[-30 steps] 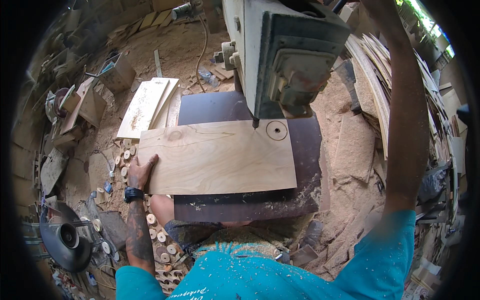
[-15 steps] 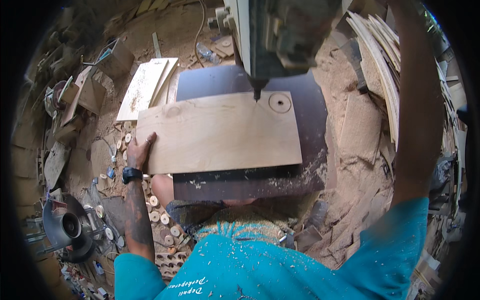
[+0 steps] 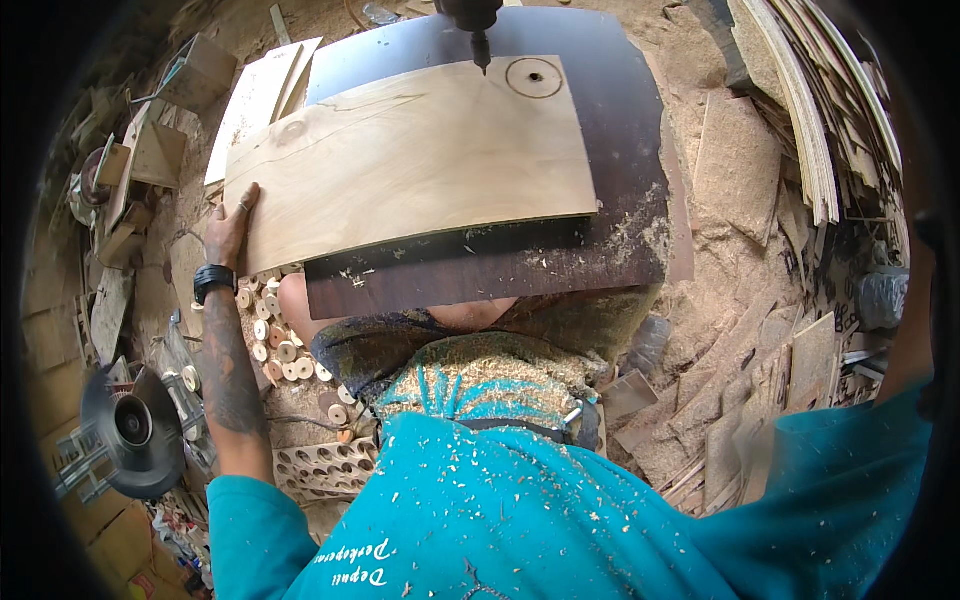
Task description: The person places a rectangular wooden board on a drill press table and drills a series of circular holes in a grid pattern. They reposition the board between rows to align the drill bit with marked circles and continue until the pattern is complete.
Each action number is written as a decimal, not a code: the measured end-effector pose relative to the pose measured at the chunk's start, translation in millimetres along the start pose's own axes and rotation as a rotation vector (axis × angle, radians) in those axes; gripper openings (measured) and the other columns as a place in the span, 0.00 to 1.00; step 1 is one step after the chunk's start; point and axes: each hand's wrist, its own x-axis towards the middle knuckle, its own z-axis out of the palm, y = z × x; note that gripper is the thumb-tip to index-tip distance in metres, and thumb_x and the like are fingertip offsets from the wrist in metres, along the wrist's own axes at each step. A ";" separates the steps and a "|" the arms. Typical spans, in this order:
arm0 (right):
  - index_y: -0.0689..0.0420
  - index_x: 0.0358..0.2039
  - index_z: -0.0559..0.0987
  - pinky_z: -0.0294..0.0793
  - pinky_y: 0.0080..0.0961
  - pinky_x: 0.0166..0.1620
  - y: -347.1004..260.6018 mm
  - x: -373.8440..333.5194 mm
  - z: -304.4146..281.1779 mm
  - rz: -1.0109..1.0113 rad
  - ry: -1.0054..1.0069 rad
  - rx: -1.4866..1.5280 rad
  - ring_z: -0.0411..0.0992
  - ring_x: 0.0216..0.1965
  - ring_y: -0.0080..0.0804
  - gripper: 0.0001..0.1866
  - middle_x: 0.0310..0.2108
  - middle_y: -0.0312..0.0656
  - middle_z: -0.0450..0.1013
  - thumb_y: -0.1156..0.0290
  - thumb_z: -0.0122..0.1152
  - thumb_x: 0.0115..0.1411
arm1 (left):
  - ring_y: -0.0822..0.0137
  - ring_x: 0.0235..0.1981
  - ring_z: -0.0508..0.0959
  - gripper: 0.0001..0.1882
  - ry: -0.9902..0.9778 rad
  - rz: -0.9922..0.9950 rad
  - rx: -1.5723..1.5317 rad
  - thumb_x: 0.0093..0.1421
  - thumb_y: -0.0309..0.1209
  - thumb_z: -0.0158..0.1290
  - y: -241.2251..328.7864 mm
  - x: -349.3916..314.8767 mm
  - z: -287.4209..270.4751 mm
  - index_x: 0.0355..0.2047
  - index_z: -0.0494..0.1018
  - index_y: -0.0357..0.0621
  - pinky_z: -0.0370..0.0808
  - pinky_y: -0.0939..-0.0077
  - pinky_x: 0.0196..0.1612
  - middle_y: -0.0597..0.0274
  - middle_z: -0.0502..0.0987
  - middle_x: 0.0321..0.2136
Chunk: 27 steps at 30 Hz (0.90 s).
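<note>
My left hand [image 3: 228, 232] grips a pale plywood board [image 3: 410, 160] at its left edge, the thumb on top and the fingers mostly hidden below. The board lies slightly askew on a dark worktable [image 3: 635, 190]. Near its far right corner a ring-shaped groove [image 3: 535, 78] surrounds a small dark hole. Just left of that ring, a drill bit [image 3: 482, 55] in a dark chuck [image 3: 470, 12] points down at the board; whether the tip touches the wood I cannot tell. My right arm [image 3: 908, 320] runs upward along the right rim, its hand out of view.
Pale panels [image 3: 260, 95] lean beyond the table's left side. Several small wooden discs [image 3: 285, 350] lie left of my legs, near a sheet with punched holes [image 3: 325, 468]. A fan-like round machine [image 3: 132, 420] stands lower left. Stacked wood strips [image 3: 800, 110] and sawdust fill the right.
The view has tilted downward, so the board, table and drill sit higher in the picture. My left hand keeps its hold on the board. My right arm now shows only at the right rim.
</note>
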 end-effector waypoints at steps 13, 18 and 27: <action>0.55 0.37 0.83 0.69 0.22 0.23 -2.7 -62.9 23.8 0.156 -0.032 0.023 0.71 0.19 0.21 0.16 0.19 0.34 0.74 0.58 0.53 0.70 | 0.60 0.40 0.83 0.48 0.078 -0.037 -0.035 0.48 0.66 0.65 -37.0 -2.5 -23.4 0.49 0.77 0.27 0.77 0.69 0.47 0.45 0.82 0.41; 0.55 0.37 0.84 0.68 0.22 0.23 -7.2 -83.4 30.2 0.205 -0.033 0.031 0.70 0.18 0.20 0.16 0.18 0.33 0.73 0.57 0.53 0.70 | 0.60 0.39 0.83 0.48 0.083 -0.074 -0.049 0.48 0.66 0.64 -35.8 -15.1 -24.4 0.48 0.77 0.27 0.77 0.69 0.47 0.45 0.82 0.41; 0.54 0.38 0.85 0.67 0.22 0.22 -2.8 -97.8 29.8 0.242 0.000 0.034 0.69 0.17 0.19 0.17 0.17 0.32 0.72 0.55 0.54 0.69 | 0.61 0.40 0.82 0.45 0.065 -0.075 -0.087 0.51 0.63 0.64 -38.9 -21.1 -34.2 0.49 0.77 0.28 0.77 0.70 0.46 0.47 0.83 0.41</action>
